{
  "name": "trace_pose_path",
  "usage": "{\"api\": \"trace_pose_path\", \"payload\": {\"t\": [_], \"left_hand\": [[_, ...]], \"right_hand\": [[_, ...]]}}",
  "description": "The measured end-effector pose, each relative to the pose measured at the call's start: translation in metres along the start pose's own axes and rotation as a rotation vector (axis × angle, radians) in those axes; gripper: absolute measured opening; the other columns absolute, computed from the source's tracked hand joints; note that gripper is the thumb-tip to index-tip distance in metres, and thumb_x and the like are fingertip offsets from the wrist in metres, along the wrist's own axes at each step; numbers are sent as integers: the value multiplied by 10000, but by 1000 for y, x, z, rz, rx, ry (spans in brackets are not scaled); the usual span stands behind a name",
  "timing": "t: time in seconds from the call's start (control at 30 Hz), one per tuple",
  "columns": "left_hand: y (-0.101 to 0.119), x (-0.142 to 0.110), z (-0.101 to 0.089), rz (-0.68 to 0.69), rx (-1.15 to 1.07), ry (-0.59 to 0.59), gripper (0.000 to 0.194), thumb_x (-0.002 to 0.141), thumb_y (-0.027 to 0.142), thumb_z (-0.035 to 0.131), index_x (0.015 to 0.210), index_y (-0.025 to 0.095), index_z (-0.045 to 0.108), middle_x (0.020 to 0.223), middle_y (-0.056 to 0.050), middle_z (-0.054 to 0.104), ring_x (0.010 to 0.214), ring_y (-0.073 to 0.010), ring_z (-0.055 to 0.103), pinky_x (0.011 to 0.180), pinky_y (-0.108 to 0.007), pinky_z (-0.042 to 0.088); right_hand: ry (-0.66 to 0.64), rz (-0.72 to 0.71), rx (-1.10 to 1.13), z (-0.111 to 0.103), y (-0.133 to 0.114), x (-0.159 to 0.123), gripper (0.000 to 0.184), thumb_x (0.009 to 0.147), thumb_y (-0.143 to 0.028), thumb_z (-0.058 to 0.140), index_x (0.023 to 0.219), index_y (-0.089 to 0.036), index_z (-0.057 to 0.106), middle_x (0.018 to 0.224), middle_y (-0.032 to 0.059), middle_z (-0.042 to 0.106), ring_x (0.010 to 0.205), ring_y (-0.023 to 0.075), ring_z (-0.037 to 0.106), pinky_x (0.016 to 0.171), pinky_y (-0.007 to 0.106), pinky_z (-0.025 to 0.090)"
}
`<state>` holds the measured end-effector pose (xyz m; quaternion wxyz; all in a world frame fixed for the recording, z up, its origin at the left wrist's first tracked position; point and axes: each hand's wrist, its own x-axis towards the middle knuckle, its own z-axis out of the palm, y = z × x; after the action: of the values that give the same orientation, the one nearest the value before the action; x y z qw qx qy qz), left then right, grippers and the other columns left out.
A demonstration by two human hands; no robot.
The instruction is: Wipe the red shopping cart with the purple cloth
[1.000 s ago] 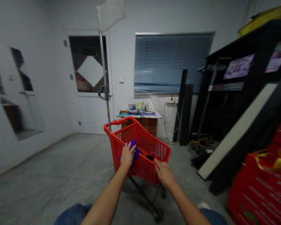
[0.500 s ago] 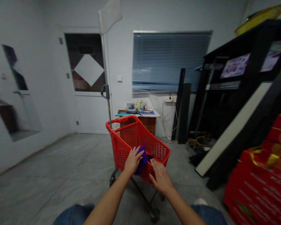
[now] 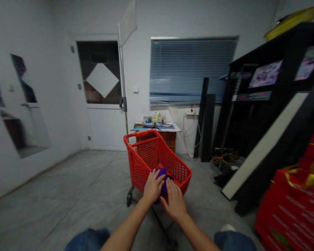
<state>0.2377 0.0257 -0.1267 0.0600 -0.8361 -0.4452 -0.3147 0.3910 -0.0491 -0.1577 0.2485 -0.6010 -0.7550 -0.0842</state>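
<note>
One left hand (image 3: pixel 152 188) covers purple cloth (image 3: pixel 162 172) at the near edge of a red cart (image 3: pixel 135 159), grip unclear; right hand (image 3: pixel 176 203) outstretched. Hard pressing could roll it.

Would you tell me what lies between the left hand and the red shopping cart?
A purple cloth lies between the left hand and the shopping cart, as the head view shows.
</note>
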Motion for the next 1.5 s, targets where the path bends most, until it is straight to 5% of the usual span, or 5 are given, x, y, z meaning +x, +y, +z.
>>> {"api": "trace_pose_path", "payload": {"t": [0.37, 0.63, 0.93, 1.27, 1.5], "left_hand": [[-57, 27, 6, -288, -24, 172, 380, 982, 249, 467, 1329, 271, 618, 1532, -100, 463, 1439, -313, 388, 1162, -557, 351], [-20, -8, 42, -185, -178, 216, 436, 990, 245, 452, 1404, 351, 532, 1583, -65, 391, 1492, -295, 285, 1170, -564, 332], [-68, 36, 8, -264, -121, 85, 385, 985, 236, 458, 1336, 285, 607, 1538, -111, 453, 1454, -304, 364, 1165, -581, 324], [-43, -3, 4, 40, -61, -88, 385, 985, 286, 494, 1354, 353, 580, 1524, -50, 481, 1443, -256, 388, 1195, -547, 290], [-74, 52, -13, -223, -45, -91, 365, 978, 237, 491, 1316, 267, 628, 1533, -123, 458, 1450, -305, 371, 1182, -562, 302]], "right_hand": [[-121, 37, 55, -18, 67, 25, 571, 1008, -455, 331, 1452, -131, 490, 1512, 129, 475, 1420, 263, 409, 1213, 482, 248], [-72, 75, 52, -15, 66, 20, 580, 1005, -426, 330, 1457, -92, 473, 1499, 152, 486, 1409, 269, 422, 1206, 467, 266], [-50, 129, 9, -18, 37, 8, 597, 978, -440, 426, 1446, -74, 484, 1464, 158, 526, 1369, 286, 466, 1199, 457, 281], [-24, 102, -36, -4, 21, 13, 615, 981, -452, 413, 1451, -57, 467, 1477, 172, 507, 1380, 292, 455, 1194, 477, 286], [53, 101, -91, 10, 19, 11, 647, 971, -483, 432, 1454, -52, 458, 1463, 182, 521, 1360, 304, 468, 1179, 473, 306]]}}
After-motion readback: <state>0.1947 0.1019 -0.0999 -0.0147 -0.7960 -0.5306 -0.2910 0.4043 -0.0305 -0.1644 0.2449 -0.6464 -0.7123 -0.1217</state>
